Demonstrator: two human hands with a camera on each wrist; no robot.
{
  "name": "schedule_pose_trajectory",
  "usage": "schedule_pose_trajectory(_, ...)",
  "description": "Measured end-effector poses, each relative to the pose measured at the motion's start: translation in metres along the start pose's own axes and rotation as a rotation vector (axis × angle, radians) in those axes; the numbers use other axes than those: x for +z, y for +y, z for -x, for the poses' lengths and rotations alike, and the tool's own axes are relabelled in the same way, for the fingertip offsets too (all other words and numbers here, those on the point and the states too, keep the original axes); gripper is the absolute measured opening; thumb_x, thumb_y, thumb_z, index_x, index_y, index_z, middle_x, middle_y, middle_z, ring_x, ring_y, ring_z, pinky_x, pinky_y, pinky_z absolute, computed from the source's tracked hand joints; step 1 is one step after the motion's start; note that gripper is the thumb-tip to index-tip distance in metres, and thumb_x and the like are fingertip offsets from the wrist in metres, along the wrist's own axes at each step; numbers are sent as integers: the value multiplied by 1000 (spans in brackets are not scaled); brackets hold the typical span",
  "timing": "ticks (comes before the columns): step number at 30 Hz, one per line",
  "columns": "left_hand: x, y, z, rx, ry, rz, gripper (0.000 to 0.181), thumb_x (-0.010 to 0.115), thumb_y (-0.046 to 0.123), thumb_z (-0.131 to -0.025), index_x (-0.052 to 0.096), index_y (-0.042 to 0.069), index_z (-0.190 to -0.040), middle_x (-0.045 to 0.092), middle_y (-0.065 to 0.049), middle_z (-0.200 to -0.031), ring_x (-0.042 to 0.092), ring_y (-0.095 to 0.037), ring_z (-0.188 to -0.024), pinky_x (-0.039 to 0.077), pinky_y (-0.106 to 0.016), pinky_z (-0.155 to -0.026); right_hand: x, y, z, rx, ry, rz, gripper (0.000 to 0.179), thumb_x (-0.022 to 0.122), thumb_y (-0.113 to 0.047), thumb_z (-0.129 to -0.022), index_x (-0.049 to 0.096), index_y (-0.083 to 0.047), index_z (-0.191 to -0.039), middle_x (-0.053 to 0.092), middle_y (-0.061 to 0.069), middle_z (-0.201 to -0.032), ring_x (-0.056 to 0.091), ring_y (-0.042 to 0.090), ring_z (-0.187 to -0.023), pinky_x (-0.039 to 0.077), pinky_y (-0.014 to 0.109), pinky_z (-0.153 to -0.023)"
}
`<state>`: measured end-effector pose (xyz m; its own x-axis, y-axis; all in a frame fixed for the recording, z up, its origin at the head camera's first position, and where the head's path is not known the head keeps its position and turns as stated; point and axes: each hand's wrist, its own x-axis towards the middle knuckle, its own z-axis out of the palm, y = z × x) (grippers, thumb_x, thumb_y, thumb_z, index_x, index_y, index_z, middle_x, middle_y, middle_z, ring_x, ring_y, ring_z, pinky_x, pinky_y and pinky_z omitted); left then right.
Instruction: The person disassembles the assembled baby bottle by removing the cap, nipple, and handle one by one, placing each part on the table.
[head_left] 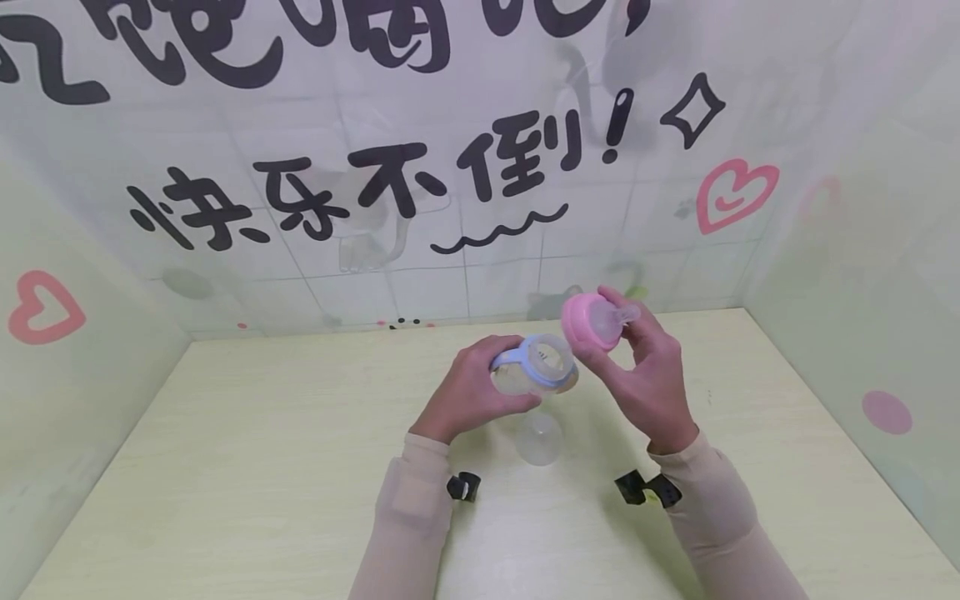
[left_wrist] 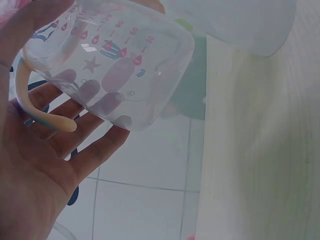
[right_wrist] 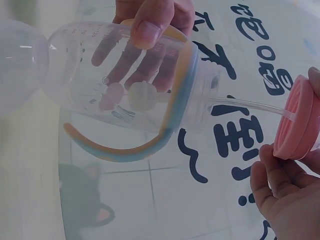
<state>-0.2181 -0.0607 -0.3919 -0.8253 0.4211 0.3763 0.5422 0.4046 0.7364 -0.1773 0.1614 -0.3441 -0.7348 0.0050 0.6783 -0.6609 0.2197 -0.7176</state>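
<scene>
My left hand (head_left: 476,387) holds a clear baby bottle (left_wrist: 125,65) with printed markings and a blue-and-orange handle ring (right_wrist: 182,95). Thumb and fingers lie on opposite sides of the tilted bottle, whose open neck points toward my right hand. My right hand (head_left: 648,375) grips a pink bottle cap (head_left: 581,323) by its rim, the clear nipple (head_left: 627,314) facing away from the bottle. A clear straw (right_wrist: 245,103) runs from the cap through the neck, with a pale weighted ball (right_wrist: 142,96) at its end inside the bottle. Cap and neck stand apart.
A clear dome-shaped cover (head_left: 538,442) stands on the pale wooden table (head_left: 262,467) below my hands. White walls (head_left: 420,292) with black lettering and pink hearts close off the back and sides. Black camera mounts (head_left: 463,486) sit at both wrists.
</scene>
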Motion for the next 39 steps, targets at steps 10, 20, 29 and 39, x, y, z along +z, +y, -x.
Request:
schedule_pose_trajectory(10,0,0,0,7,9,-7,65,90,25,-68,64,12,-126,67,4,-115,61,-14,-102,51,-34,-91,-5,-6,-2,-40,20,-21,60,73,14,-78,56,5,-135,65,10,-123,65,14,-106,49,26,-97)
schedule_pose_trajectory(20,-1,0,2,19,22,-15,66,90,24,-67,64,10,-127,68,1,-115,61,-14,-101,52,-36,-90,-11,-9,-4,-75,49,-19,59,74,13,-78,56,6,-134,66,7,-121,65,15,-107,50,25,-95)
schedule_pose_trajectory(29,-1,0,1,9,8,-8,68,90,24,-68,63,8,-128,67,0,-117,61,-14,-103,52,-38,-91,-16,-12,-5,-86,65,-22,58,75,9,-80,56,7,-134,66,7,-120,64,17,-107,50,25,-95)
schedule_pose_trajectory(39,-2,-2,2,3,16,-29,68,90,26,-68,64,9,-128,67,0,-118,61,-14,-105,51,-37,-93,-20,-21,-7,-110,103,-124,58,69,18,-76,54,13,-132,66,9,-119,63,20,-105,49,24,-94)
